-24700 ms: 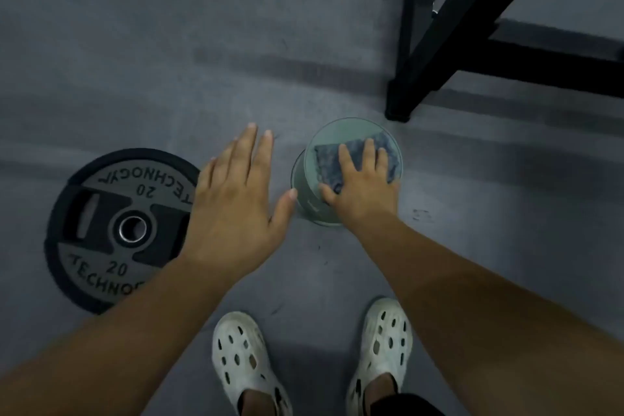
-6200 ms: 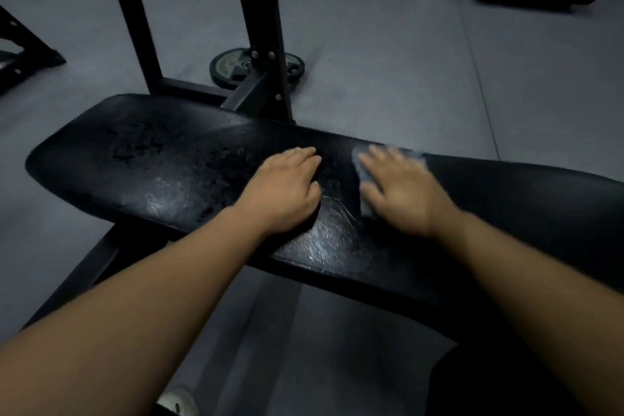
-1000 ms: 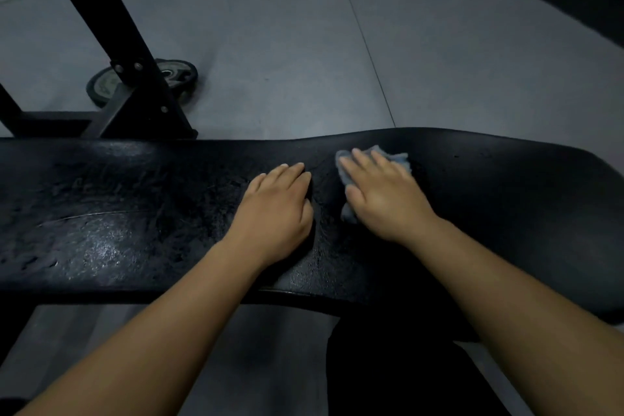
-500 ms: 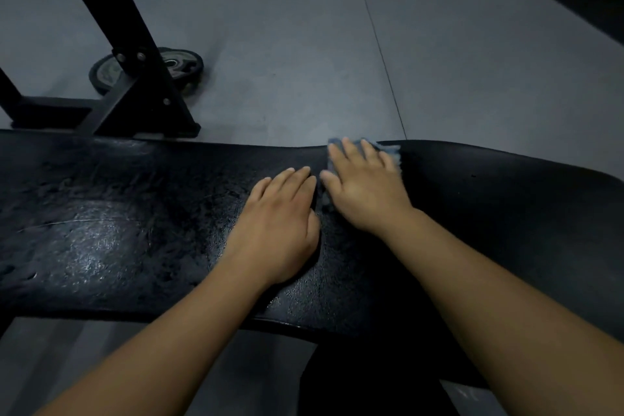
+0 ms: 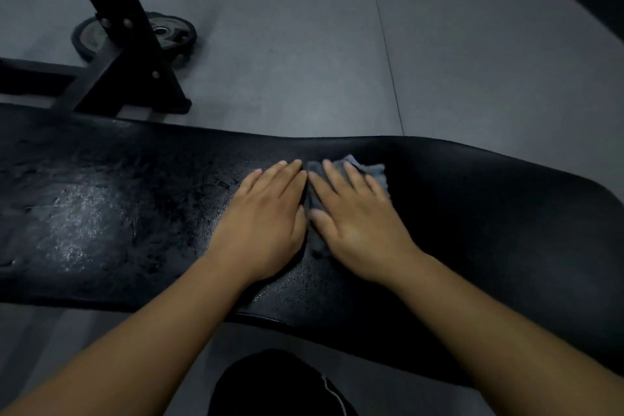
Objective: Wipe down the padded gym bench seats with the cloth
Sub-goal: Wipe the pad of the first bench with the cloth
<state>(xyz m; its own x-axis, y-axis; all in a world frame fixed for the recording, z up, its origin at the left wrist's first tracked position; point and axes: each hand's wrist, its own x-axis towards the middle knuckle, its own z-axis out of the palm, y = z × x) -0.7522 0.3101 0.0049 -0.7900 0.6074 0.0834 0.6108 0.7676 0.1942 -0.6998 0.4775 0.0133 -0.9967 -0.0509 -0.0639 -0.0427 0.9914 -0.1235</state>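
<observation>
Left grip (image 5: 266, 223) flat, fingers straight, holding nothing, rests on bench (image 5: 489, 219) mid-frame. Right grip (image 5: 358, 219) just beside it, also flat, presses cloth (image 5: 373, 169) to the pad. Bench's left half glistens, probably wiped; right end matte, probably still to do.

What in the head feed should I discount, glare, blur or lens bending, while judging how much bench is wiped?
Head view: dim, darkest at top right; the bench pad bows from wide-angle distortion; a pale glare patch on its left part looks like wet sheen; its right part is near black, detail lost; the left hand, right hand and cloth are slightly soft.
</observation>
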